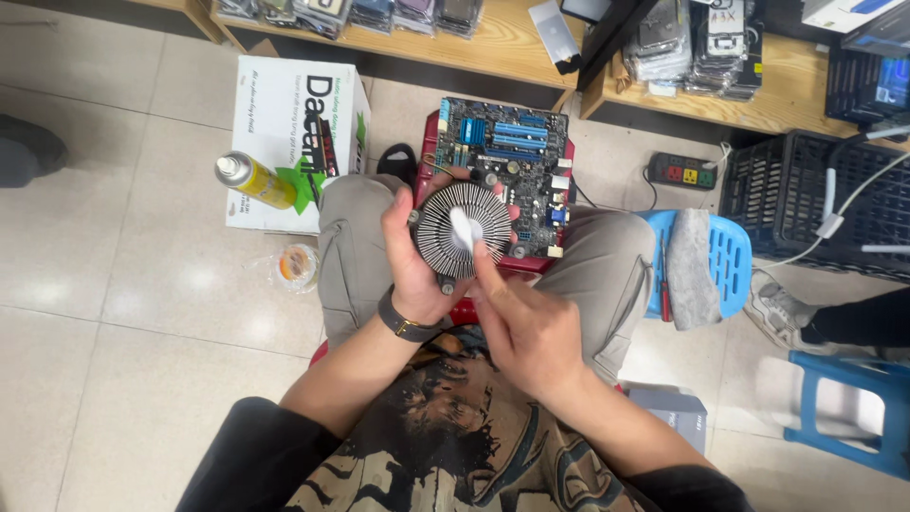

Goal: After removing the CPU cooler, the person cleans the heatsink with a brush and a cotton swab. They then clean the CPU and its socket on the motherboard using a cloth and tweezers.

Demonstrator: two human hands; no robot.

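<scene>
Metal fins radiate from the hub of a round heatsink (462, 230), which is held up over the lap by the left hand (414, 275), the palm cupped behind it and the fingers curled round its left rim in a firm clasp. On that wrist a dark watch strap (399, 320) is worn. A small white wad (464, 228) (tissue or cloth, it cannot be told which) is pressed onto the centre of the heatsink by the right hand (523, 327), whose extended forefinger lies on the wad while the other fingers are folded loosely into the palm. Just behind the heatsink, and partly covered by it, a computer motherboard (512, 166) with blue slots is laid across a red stool (559, 256) between the knees. To the left, on the tiled floor (123, 284), a yellow spray can (254, 180) is seen leaning against a white cardboard box (284, 123), and a small roll of tape (298, 265) lies near the person's left leg. To the right, a light blue plastic stool (730, 261) carries a grey cloth (690, 265) and a red-handled screwdriver (664, 284). Further right a black crate (806, 204) is set beside a black power strip (682, 173). Wooden shelves (512, 43) run along the top edge.
</scene>
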